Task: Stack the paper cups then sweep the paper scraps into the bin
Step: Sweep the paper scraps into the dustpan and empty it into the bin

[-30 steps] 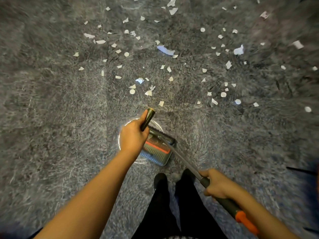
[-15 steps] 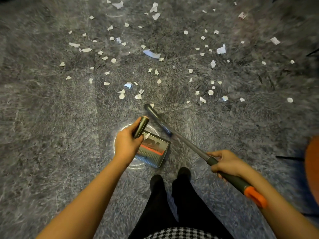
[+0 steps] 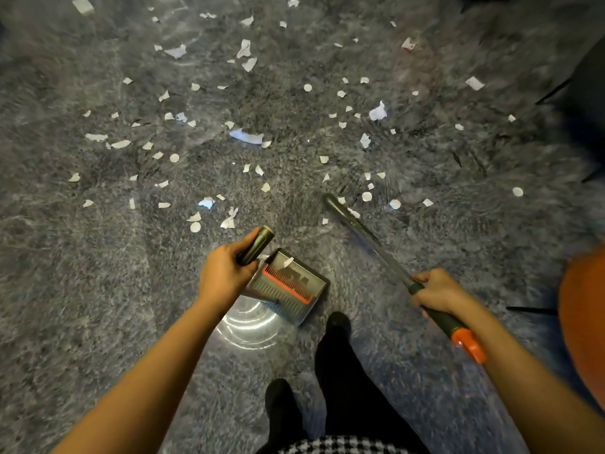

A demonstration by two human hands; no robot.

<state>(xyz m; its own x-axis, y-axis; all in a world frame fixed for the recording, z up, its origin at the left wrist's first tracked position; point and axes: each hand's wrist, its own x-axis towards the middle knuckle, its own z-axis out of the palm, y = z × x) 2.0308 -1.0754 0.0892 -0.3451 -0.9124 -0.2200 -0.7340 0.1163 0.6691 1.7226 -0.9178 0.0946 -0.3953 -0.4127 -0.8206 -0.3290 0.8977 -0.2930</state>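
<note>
White paper scraps (image 3: 247, 138) lie scattered over the grey shaggy carpet ahead of me. My left hand (image 3: 222, 276) grips the dark handle of a dustpan (image 3: 288, 286), which hangs tilted over a shiny metal bin (image 3: 248, 326); one scrap lies in the pan. My right hand (image 3: 435, 291) grips the dark, orange-tipped handle of a broom (image 3: 370, 239). The broom's head (image 3: 334, 204) reaches forward among the nearest scraps on the right. No paper cups are in view.
My legs and dark shoes (image 3: 337, 326) stand just behind the bin. An orange object (image 3: 586, 322) shows at the right edge. Dark furniture legs (image 3: 556, 90) reach in at the upper right. The carpet (image 3: 82, 290) spreads on every side.
The broom head has swung away from the dustpan, forward and to the right, out to the scraps. My right hand moved right with it. The dustpan stays over the bin.
</note>
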